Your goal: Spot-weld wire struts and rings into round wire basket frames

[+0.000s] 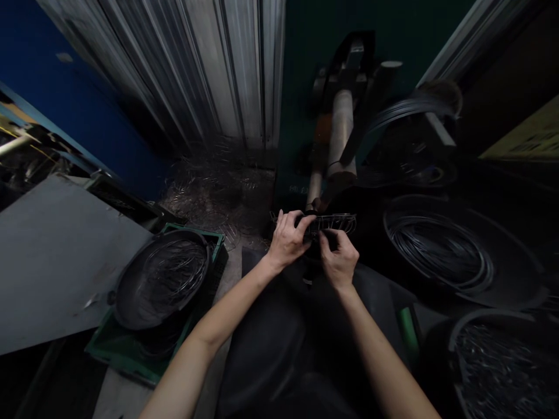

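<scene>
In the middle of the head view, a small frame of thin metal wire [345, 222] is level in front of the machine's metal arm [343, 125]. My left hand [286, 237] is closed around the frame's left part, thumb and fingers gripping it. Just to the right, my right hand [339, 256] is closed in a pinch at the frame's near side. What sits between its fingertips is too small and dark to make out. The lower, thinner rod [313, 189] of the machine comes down right behind the fingers.
At left, a black basin [126, 302] of wire pieces rests on a green crate [131, 364]. Two black tubs, one with coiled wire [441, 250] and one with small metal pieces [502, 372], stand at right. Loose wire scraps [205, 198] litter the floor by the corrugated wall [227, 64].
</scene>
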Demonstrator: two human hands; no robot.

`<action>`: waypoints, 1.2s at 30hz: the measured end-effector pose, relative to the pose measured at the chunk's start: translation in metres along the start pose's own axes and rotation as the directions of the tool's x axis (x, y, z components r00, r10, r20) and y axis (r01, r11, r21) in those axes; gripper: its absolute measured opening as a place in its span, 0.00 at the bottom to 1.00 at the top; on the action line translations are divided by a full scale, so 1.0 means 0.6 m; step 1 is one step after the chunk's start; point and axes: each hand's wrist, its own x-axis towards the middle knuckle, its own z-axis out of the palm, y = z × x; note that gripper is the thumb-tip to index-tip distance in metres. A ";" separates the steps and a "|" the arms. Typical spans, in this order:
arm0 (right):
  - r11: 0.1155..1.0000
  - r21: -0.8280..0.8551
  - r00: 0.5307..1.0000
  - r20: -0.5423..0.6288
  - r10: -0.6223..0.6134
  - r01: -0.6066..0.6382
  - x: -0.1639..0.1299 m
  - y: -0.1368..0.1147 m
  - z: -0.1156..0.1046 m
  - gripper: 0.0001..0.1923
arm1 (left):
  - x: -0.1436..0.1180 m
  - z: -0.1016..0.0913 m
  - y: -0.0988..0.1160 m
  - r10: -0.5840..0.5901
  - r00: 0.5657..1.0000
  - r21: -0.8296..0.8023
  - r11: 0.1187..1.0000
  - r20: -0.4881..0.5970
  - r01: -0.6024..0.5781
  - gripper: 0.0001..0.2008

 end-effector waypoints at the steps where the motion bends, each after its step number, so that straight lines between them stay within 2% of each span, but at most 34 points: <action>1: 1.000 -0.004 1.000 0.000 -0.006 0.006 0.001 0.001 0.000 0.14 | 0.001 0.002 -0.001 0.001 1.000 -0.001 1.000 -0.003 -0.001 0.28; 8: 1.000 -0.013 1.000 0.009 0.013 -0.012 0.003 0.011 -0.001 0.13 | 0.003 0.008 0.000 0.009 1.000 0.005 1.000 -0.017 -0.009 0.27; 22: 0.997 0.027 0.997 -0.048 -0.064 0.065 0.010 0.021 0.011 0.09 | 0.008 0.021 -0.009 0.026 0.997 0.010 1.000 -0.076 -0.025 0.25; 32: 1.000 0.003 0.999 -0.040 -0.024 0.024 0.013 0.017 0.014 0.13 | 0.010 0.020 -0.011 0.055 0.992 0.003 0.999 -0.116 -0.055 0.24; 36: 0.999 0.022 0.998 -0.045 -0.040 0.041 0.015 0.017 0.016 0.12 | 0.011 0.020 -0.013 0.040 0.994 0.003 0.999 -0.099 -0.040 0.25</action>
